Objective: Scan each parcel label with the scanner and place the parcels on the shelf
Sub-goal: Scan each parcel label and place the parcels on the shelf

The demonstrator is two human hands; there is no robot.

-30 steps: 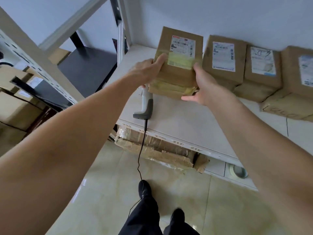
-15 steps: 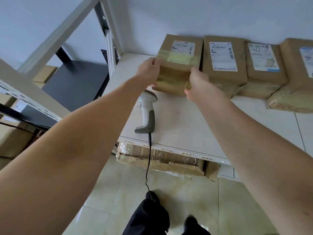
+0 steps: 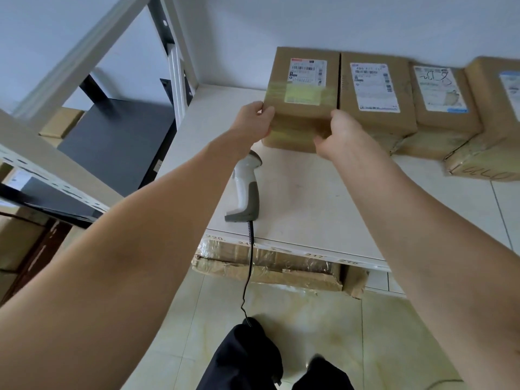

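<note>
A brown cardboard parcel (image 3: 302,88) with a white barcode label and yellowish tape stands on the white shelf (image 3: 309,198), its back near the wall and its right side against the neighbouring parcel (image 3: 375,91). My left hand (image 3: 254,122) grips its lower left edge. My right hand (image 3: 339,135) grips its lower right corner. The grey and white scanner (image 3: 244,190) lies on the shelf below my left hand, its black cable hanging over the front edge.
Two more labelled parcels (image 3: 441,99) (image 3: 498,119) continue the row to the right along the wall. A taped carton (image 3: 267,266) sits under the shelf. A dark shelf unit (image 3: 118,136) with boxes stands at the left. My legs are on the tiled floor (image 3: 309,319).
Both hands have carried the parcel from above the shelf back toward the wall and set it down against the row. The scanner has stayed in place.
</note>
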